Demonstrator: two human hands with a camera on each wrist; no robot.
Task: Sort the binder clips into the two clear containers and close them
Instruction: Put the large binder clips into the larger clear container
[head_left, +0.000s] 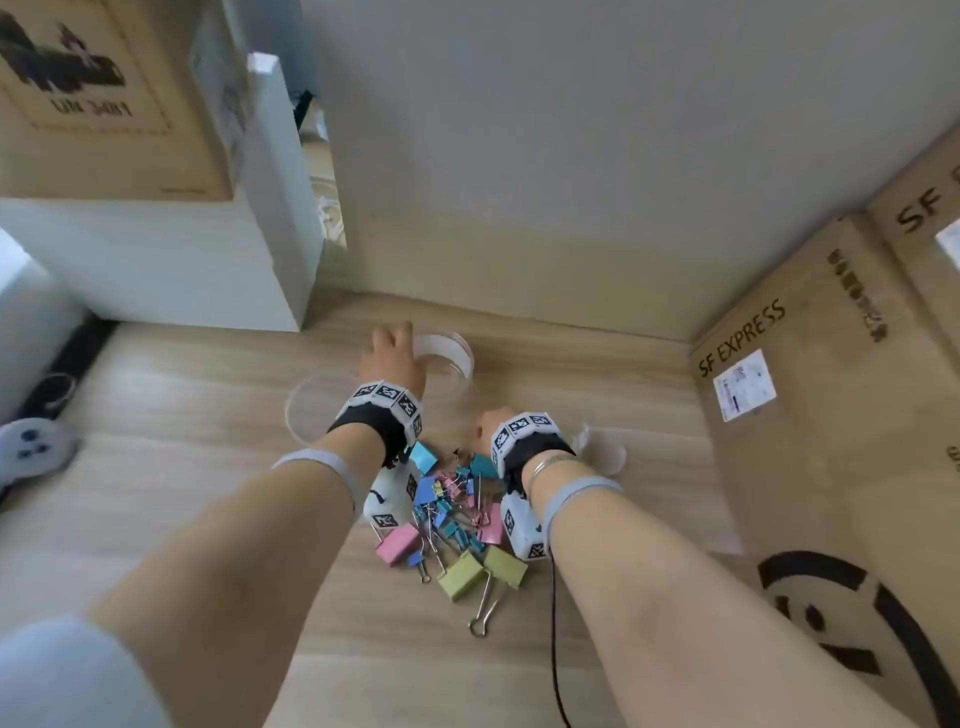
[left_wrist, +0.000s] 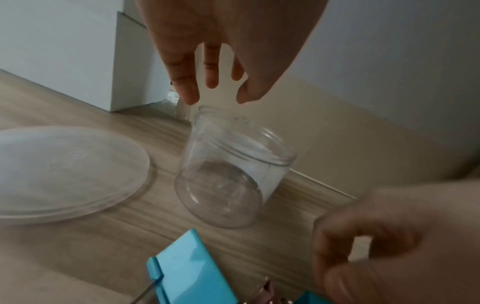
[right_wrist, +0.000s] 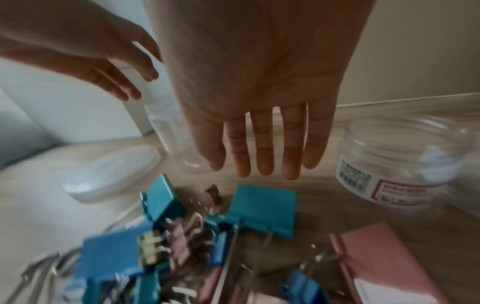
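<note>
A pile of binder clips (head_left: 452, 525) in teal, blue, pink and green lies on the wooden table between my wrists. My left hand (left_wrist: 215, 96) hovers with loosely extended fingers just over the rim of an empty, lidless clear jar (left_wrist: 233, 170) at the back, holding nothing. My right hand (right_wrist: 262, 172) hangs flat with straight fingers above the far edge of the pile, over a teal clip (right_wrist: 262, 209), and is empty. A second clear jar (right_wrist: 405, 160) with a printed label stands open to the right. A round clear lid (left_wrist: 64, 170) lies left of the first jar.
Cardboard boxes (head_left: 831, 415) wall in the right side. A white box (head_left: 171, 260) stands at the back left, with a game controller (head_left: 31, 447) near the left edge. The wall runs close behind the jars. A black cable (head_left: 556, 649) trails from my right wrist.
</note>
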